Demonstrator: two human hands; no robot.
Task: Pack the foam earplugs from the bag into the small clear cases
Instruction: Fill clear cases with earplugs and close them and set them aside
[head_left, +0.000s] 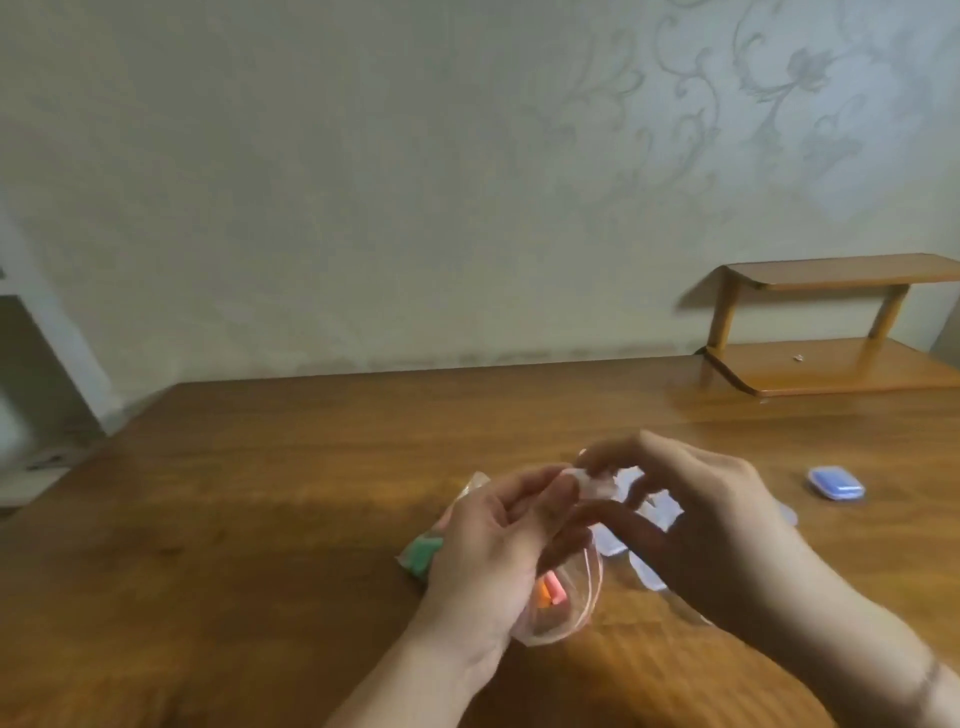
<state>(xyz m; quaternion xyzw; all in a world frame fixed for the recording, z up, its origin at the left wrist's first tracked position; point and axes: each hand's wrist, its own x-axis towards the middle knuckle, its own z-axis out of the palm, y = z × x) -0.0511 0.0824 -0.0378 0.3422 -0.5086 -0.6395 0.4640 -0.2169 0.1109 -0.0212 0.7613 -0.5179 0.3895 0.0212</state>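
Observation:
A small clear case (592, 480) is held above the wooden table (260, 493) between both hands. My left hand (498, 540) pinches its near left side and my right hand (691, 514) pinches its far right side; blur hides whether its lid is up. Under my left hand lies the clear plastic bag (566, 597), mouth toward me, with orange earplugs (548, 592) and green earplugs (423, 553) showing inside. Several more clear cases (654, 514) lie on the table beneath my right hand, partly hidden by it.
A blue-filled case (836, 484) lies shut on the table to the right of my hands. A two-tier wooden shelf (831, 364) stands at the back right corner against the wallpapered wall. The table's left edge runs diagonally at far left.

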